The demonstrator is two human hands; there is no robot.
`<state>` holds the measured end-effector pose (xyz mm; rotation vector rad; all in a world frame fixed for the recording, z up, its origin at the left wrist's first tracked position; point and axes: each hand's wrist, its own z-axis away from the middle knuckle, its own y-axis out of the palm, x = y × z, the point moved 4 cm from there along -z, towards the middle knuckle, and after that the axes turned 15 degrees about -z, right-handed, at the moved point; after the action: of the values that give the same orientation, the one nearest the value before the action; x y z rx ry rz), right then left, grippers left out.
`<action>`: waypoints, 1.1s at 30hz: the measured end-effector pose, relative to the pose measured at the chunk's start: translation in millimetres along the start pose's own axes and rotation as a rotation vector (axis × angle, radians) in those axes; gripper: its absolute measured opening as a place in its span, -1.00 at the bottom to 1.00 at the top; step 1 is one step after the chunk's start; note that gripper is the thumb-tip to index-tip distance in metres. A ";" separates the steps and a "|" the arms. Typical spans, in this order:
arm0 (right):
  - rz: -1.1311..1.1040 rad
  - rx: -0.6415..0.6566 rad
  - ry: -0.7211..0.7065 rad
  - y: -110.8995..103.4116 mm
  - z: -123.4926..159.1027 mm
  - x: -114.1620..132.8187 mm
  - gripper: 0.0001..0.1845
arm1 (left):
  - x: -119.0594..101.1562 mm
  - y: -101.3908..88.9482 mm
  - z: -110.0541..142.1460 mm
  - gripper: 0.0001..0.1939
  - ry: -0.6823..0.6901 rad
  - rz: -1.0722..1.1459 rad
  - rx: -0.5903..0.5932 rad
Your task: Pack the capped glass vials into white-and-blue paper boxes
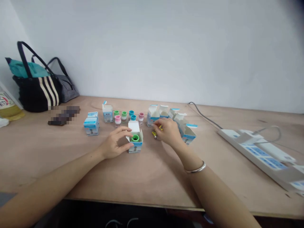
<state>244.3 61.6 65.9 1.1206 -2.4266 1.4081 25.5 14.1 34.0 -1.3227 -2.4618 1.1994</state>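
A small open blue-and-white cardboard box (135, 148) stands upright in front of me, with a green-rimmed container (135, 138) inside it. My left hand (116, 142) grips the box from its left side, thumb at the front edge and fingers by the raised flap. To the right, my right hand (167, 130) is bent down over small yellow pieces (155, 134), its fingertips closed on one of them. Their exact kind is too small to tell. Behind the box are small clear jars with green (124, 114), blue (131, 113) and pink rims (118, 119).
Several open boxes (152, 117) stand beyond my right hand. More boxes (91, 126) are at the left. A power strip (256, 155) with a grey cable lies at the right. Bags (35, 91), a blurred dark object (64, 115) and a bottle (9, 106) sit far left.
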 end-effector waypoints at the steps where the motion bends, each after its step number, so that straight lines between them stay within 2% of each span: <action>1: 0.098 0.043 0.036 0.9 -0.6 -6.9 -0.82 | -1.0 0.4 -0.1 -0.79 0.003 -0.009 0.013; 5: 0.349 0.173 0.075 11.7 1.6 -18.7 -0.83 | -3.1 1.1 -0.5 -0.86 0.019 -0.034 0.046; 9: 0.414 0.226 0.065 22.1 4.1 -18.2 -0.83 | -3.2 -0.3 -0.8 -0.86 0.024 -0.040 0.041; 12: 0.400 0.222 0.071 22.4 3.9 -19.0 -0.85 | -2.8 -0.7 -0.9 -0.85 0.016 -0.041 0.042; 14: 0.368 0.168 0.095 17.3 2.3 -20.0 -0.85 | -2.6 -0.7 -1.0 -0.85 0.011 -0.043 0.041; 17: 0.181 0.009 0.090 3.8 -0.6 -14.9 -0.80 | -2.9 -0.7 -1.4 -0.85 0.016 -0.044 0.039; 21: -0.435 -0.190 0.013 -10.8 1.2 9.9 -0.73 | -3.5 -0.8 -1.8 -0.85 0.024 -0.038 0.040; 24: -0.852 -0.154 0.053 -6.0 7.2 34.1 -0.66 | -3.1 -0.7 -1.8 -0.84 0.028 -0.031 0.047; 26: -1.004 -0.094 0.119 2.0 12.1 47.3 -0.64 | -2.7 -0.5 -1.7 -0.84 0.034 -0.031 0.049; 30: -1.046 0.036 0.249 15.9 19.5 58.0 -0.63 | -1.7 -0.2 -1.8 -0.84 0.036 -0.035 0.053; 33: -0.982 0.051 0.273 17.0 21.0 56.5 -0.63 | -1.6 0.0 -2.0 -0.84 0.039 -0.035 0.058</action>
<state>197.9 19.6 67.2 1.6462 -1.3009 1.1451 27.3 14.1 35.8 -1.2706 -2.3947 1.2156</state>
